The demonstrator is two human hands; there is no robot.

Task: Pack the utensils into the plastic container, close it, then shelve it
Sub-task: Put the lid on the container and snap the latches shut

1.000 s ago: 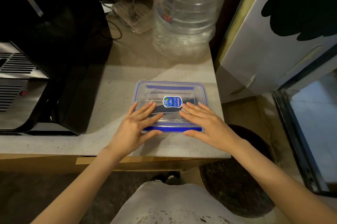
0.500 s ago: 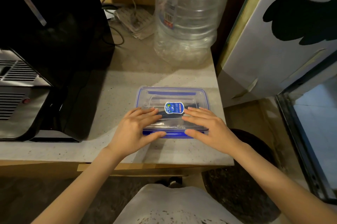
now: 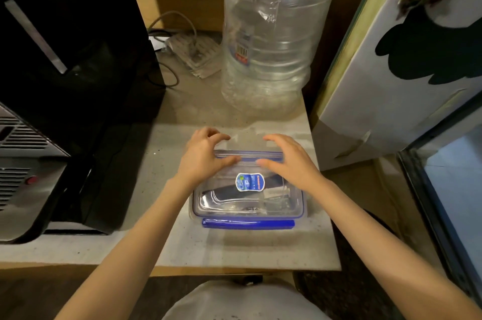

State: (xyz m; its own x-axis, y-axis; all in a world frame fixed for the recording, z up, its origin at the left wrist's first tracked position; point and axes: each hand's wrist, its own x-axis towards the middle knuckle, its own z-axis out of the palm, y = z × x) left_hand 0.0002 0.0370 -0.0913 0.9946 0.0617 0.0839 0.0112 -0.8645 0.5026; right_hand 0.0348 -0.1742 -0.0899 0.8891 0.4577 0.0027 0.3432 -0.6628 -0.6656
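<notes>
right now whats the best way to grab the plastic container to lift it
Take the plastic container by its two short ends, one hand from the left and one from the right, fingers under the rim. It lies flat and wide on the counter, and the blue clip on the near long side could snag a grip.

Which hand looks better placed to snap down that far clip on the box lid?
Probably either: the left hand and right hand sit evenly at the far edge of the container, fingers curled over its far clip.

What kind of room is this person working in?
Probably a home kitchen corner: a stone-look countertop holds a large water bottle, a black appliance and a plastic food container with utensils inside.
</notes>
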